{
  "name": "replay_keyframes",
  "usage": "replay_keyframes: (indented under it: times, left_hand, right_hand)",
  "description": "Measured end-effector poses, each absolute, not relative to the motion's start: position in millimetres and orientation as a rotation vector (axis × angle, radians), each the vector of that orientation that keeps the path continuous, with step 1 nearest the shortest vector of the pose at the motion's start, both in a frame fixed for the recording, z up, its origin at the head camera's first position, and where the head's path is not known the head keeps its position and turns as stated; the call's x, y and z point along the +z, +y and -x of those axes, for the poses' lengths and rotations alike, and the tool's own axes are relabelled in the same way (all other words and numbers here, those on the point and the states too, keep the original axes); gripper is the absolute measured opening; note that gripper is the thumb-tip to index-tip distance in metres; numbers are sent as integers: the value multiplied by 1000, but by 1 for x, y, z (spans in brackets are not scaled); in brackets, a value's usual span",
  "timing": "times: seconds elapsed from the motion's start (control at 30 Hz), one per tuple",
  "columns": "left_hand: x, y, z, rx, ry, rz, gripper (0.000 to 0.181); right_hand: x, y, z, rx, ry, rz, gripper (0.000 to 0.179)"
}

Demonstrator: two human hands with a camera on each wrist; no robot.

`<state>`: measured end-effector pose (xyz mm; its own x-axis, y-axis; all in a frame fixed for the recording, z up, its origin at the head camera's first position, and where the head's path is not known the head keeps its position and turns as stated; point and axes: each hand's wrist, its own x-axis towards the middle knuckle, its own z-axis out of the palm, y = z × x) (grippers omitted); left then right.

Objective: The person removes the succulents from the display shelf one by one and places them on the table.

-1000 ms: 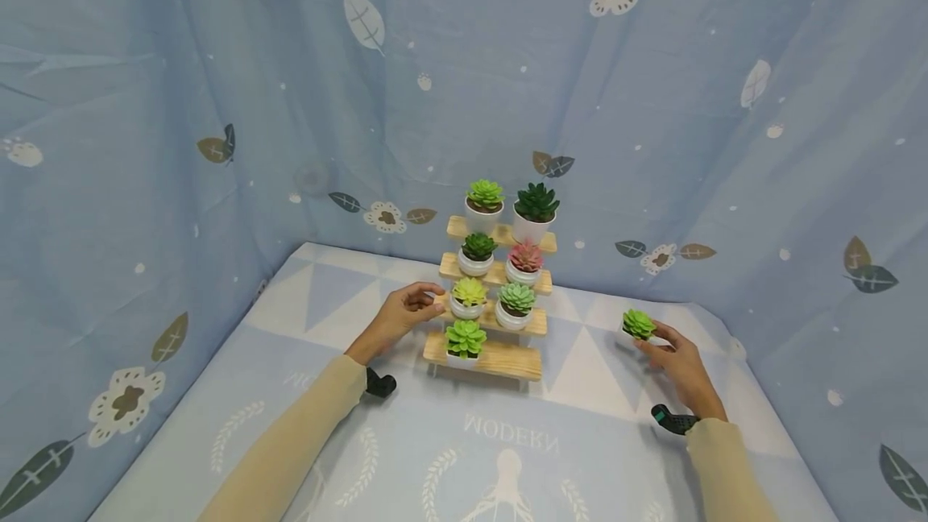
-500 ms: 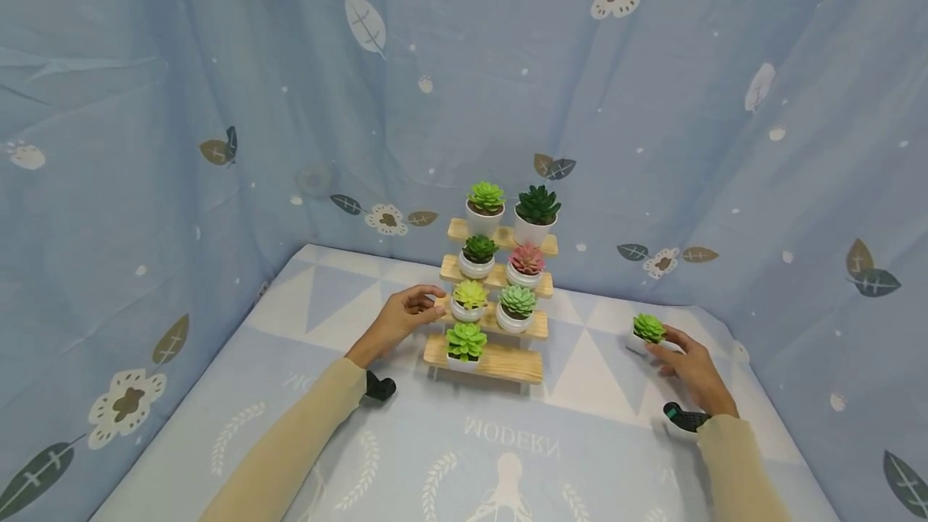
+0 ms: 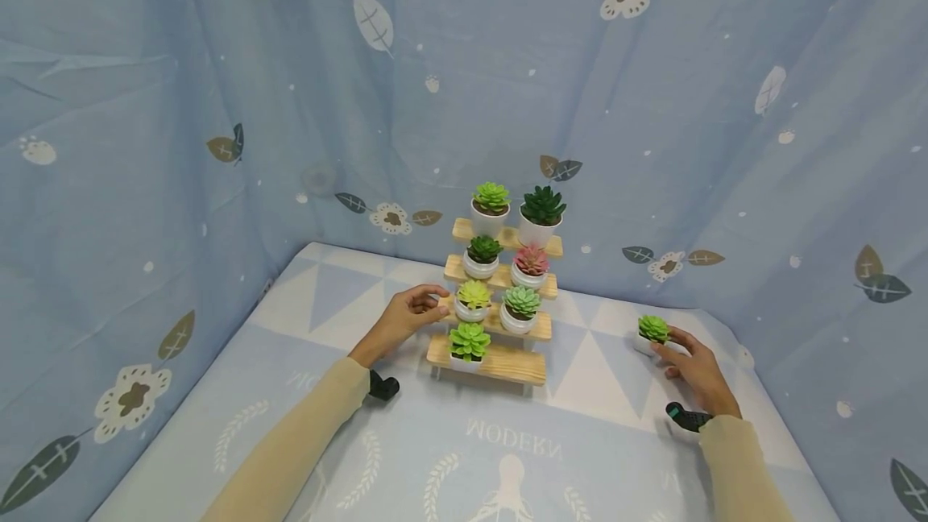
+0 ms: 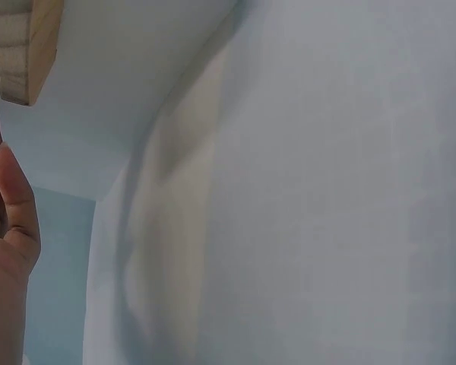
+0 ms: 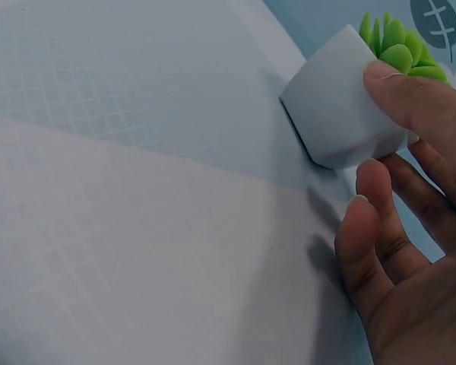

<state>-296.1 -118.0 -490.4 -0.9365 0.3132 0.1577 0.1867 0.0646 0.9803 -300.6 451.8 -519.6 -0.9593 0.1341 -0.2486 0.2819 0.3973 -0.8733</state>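
At the right, my right hand (image 3: 696, 369) holds a small potted succulent (image 3: 644, 337) with bright green leaves, its white pot right at the tablecloth. In the right wrist view, the thumb presses the rim of the white pot (image 5: 338, 103) and other fingers reach behind it. My left hand (image 3: 403, 316) is beside the left end of a tiered wooden stand (image 3: 507, 363), its relaxed fingertips around the third plank's end, near a yellow-green succulent (image 3: 473, 300). The left wrist view shows those fingers (image 4: 17, 194) just below a plank end (image 4: 19, 49).
Other potted succulents fill the stand's tiers, including a dark green one (image 3: 541, 216) and a pink one (image 3: 530, 266). The bottom plank carries one bright green succulent (image 3: 467, 346) at its left. A patterned blue curtain (image 3: 464, 63) closes off the back and sides.
My right hand has shifted slightly right with the succulent, lowering it to the tablecloth, and has barely moved in the last half second. The left hand stays by the stand.
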Motion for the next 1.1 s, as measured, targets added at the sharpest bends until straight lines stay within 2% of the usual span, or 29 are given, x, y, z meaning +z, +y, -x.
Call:
replay_keyframes:
  times: [0.67, 0.9, 1.1]
  left_hand:
    - [-489, -117, 296, 2050, 2201, -542, 37]
    - [-489, -116, 298, 2056, 2206, -561, 36]
    - [-490, -117, 297, 2061, 2189, -541, 37]
  right_hand:
    - [-518, 453, 303, -1687, 2459, -382, 90]
    - [-504, 456, 295, -1665, 2501, -241, 96]
    - [-492, 458, 289, -1636, 2576, -160, 91]
